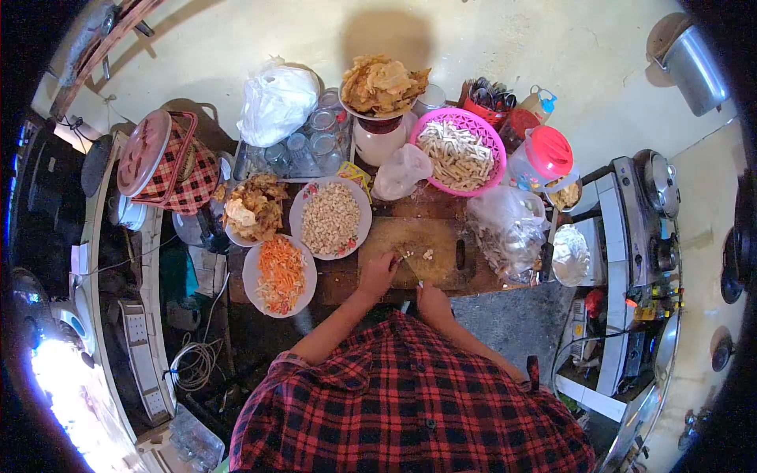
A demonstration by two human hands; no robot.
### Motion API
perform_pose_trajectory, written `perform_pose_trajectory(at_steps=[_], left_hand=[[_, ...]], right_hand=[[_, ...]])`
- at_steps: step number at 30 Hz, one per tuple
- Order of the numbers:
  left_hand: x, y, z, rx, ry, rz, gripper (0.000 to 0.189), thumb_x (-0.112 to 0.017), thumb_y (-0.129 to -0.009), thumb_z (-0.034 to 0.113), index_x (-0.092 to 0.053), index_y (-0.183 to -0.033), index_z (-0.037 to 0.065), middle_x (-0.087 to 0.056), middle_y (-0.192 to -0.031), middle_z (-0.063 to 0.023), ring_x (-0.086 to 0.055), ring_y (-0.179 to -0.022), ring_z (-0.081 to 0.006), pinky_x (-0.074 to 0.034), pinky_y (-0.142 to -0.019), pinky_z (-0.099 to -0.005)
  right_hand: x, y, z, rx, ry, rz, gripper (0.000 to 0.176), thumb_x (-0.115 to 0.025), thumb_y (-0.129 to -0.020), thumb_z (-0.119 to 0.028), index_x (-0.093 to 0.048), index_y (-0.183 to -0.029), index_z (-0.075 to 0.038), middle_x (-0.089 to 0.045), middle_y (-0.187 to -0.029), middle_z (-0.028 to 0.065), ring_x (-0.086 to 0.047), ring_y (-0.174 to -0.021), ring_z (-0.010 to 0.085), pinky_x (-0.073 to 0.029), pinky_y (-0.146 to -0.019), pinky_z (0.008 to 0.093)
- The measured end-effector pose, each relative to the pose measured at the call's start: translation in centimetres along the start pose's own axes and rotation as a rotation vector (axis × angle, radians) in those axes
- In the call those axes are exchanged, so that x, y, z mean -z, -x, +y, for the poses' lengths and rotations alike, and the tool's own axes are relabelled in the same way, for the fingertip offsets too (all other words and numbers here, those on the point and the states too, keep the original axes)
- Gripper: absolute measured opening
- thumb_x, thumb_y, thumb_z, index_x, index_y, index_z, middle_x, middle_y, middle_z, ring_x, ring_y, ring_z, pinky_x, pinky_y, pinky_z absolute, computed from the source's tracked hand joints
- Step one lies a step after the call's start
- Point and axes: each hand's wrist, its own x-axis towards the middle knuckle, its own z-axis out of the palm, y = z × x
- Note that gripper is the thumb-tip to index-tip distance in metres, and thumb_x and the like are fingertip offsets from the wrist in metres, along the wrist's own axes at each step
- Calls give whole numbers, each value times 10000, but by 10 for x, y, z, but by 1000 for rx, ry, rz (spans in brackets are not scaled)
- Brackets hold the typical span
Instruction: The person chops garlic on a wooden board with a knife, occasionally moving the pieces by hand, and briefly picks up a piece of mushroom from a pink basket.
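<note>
My right hand (432,304) is closed round the handle of a knife (413,270), whose thin blade points up and left over a wooden cutting board (385,236). Beside the blade, my left hand (379,273) rests on the board with its fingers drawn together. Something small and pale shows at its fingertips, too small to make out. A few whitish cut pieces (428,255) lie just right of the blade. Up and left of my left hand stands a flowered plate (364,206) heaped with small pale diced pieces (330,219).
A plate of shredded orange and white vegetables (280,272) and a bowl of fried food (254,206) stand left. Behind are a tray of glasses (298,154), fritters (384,83) and a pink basket (498,146) of pale sticks. Right are a plastic bag (512,225) and a stove (637,221).
</note>
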Motion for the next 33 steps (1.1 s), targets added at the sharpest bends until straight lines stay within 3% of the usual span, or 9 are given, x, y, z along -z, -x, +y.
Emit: perform_pose_trajectory(at_steps=[4,20,28,33], left_hand=[[-1,2,1,-35,-26,87,115,-573,-756,105,-531,-822,21,-566,-790,-175,-549,-770,-362,-446,-663,-433],[-2,2,-5,-29,13,-1,116,-586,-742,88,-535,-829,31,-567,-793,-164,-556,-776,-343,-444,-679,-423],[-3,4,-5,-32,-47,43,98,-576,-761,112,-540,-821,43,-570,-800,-147,-552,-786,-328,-445,-684,-411],[2,4,2,10,9,32,115,-591,-756,124,-548,-826,44,-576,-792,-137,-563,-783,-314,-456,-692,-388]], right_hand=[[1,4,0,7,-5,8,292,-428,-887,-279,-459,-900,11,-586,-677,245,-579,-627,431,-461,-581,520],[5,3,-9,-23,-34,-15,283,-434,-878,-273,-445,-914,8,-586,-704,254,-580,-696,432,-452,-625,529],[-5,2,-2,38,25,-37,350,-413,-889,-301,-453,-1003,27,-595,-674,246,-598,-636,414,-483,-554,505],[0,4,-7,6,-5,-35,322,-418,-887,-290,-464,-941,25,-587,-689,259,-585,-658,432,-467,-580,517]])
